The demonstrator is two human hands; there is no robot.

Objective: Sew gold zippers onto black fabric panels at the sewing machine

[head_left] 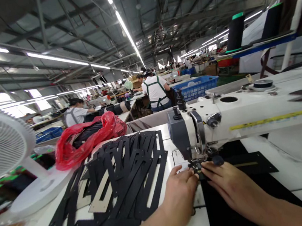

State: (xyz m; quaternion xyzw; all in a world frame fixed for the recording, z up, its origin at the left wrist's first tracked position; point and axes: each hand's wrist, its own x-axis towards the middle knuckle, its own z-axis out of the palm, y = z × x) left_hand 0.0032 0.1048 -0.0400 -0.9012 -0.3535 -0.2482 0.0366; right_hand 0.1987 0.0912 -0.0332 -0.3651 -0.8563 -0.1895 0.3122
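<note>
Both my hands are at the needle area of a white sewing machine (188, 133), on either side of its presser foot. My left hand (179, 190) has its fingers bent and drawn together, with the tips at the left edge of the black material by the foot. My right hand (233, 186) lies flat with fingers stretched out on the black fabric panel (223, 216). A black slotted strip (258, 163) lies over that panel, right of the foot, partly behind my right hand. The stitching point is hidden between my fingertips.
Left of the machine spreads a pile of black slotted pieces (127, 178), some pale side up. Behind it sits a red plastic bag (91, 135). A white fan (39, 180) stands far left. Thread cones (235, 32) are upper right. Co-workers and a blue crate (197, 87) are beyond.
</note>
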